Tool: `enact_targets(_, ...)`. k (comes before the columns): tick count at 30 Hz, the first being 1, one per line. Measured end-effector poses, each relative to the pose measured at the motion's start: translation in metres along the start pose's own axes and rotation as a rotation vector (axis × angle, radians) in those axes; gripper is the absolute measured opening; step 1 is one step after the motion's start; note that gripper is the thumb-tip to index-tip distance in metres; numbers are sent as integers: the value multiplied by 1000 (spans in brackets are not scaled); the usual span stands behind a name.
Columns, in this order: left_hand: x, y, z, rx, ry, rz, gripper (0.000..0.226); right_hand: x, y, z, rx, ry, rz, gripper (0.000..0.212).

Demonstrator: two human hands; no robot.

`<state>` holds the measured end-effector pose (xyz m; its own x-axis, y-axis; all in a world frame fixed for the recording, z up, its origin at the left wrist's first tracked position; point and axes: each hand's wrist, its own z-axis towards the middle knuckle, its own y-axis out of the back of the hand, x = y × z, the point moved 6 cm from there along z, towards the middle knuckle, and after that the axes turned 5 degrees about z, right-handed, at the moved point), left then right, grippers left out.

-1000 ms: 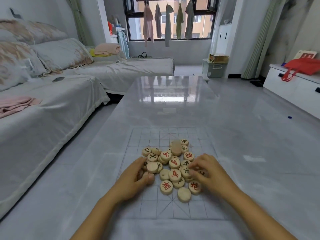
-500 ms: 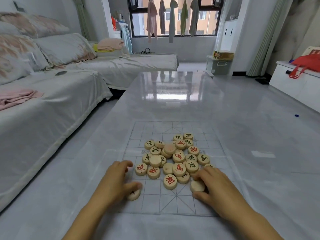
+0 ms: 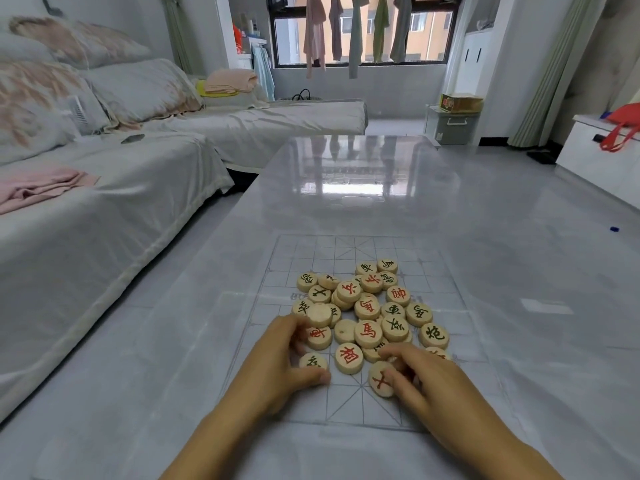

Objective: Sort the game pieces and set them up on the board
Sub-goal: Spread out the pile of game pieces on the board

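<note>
A pile of several round wooden chess pieces [image 3: 367, 310], marked in red or green, lies on a thin transparent grid board [image 3: 446, 296] spread on the glossy table. My left hand [image 3: 277, 368] sits at the pile's near left, thumb and fingers curled round a green-marked piece [image 3: 312, 362]. My right hand [image 3: 429, 386] is at the near right, its fingertips pinching a tilted red-marked piece [image 3: 380, 380]. A red-marked piece [image 3: 348, 357] lies flat between the two hands.
The long grey table [image 3: 363, 188] stretches away ahead. A covered sofa [image 3: 104, 188] runs along the left with a pink cloth [image 3: 38, 187] on it. A white cabinet [image 3: 599, 157] with a red bag stands at the far right.
Both hands first drew pieces toward me out of the pile. Now the left hand is back at the pile's edge, and the right hand has tipped a piece over, showing a red mark.
</note>
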<state>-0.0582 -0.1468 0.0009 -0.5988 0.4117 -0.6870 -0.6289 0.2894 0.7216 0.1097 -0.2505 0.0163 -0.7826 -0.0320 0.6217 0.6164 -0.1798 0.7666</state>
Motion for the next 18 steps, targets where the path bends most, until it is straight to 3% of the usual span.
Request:
enact_targets(4,2,11,12,-147,-19,-12,31,-8,-1,1,-26,-46,-20,23)
enact_targets(7,-4,13,22,-215,-87,84,35,-7,-1,1,-27,-42,-52,26)
enact_targets(11,-10,-3,35,-143,-122,219,47,-7,-2,0,2,-49,-76,27)
enact_targets(14,-14,-11,42,-107,-120,311,44,-5,-6,0,16,-21,-137,28)
enact_targets(18,-17,-1,35,-144,-120,154,42,-3,-3,1,-12,10,-176,24)
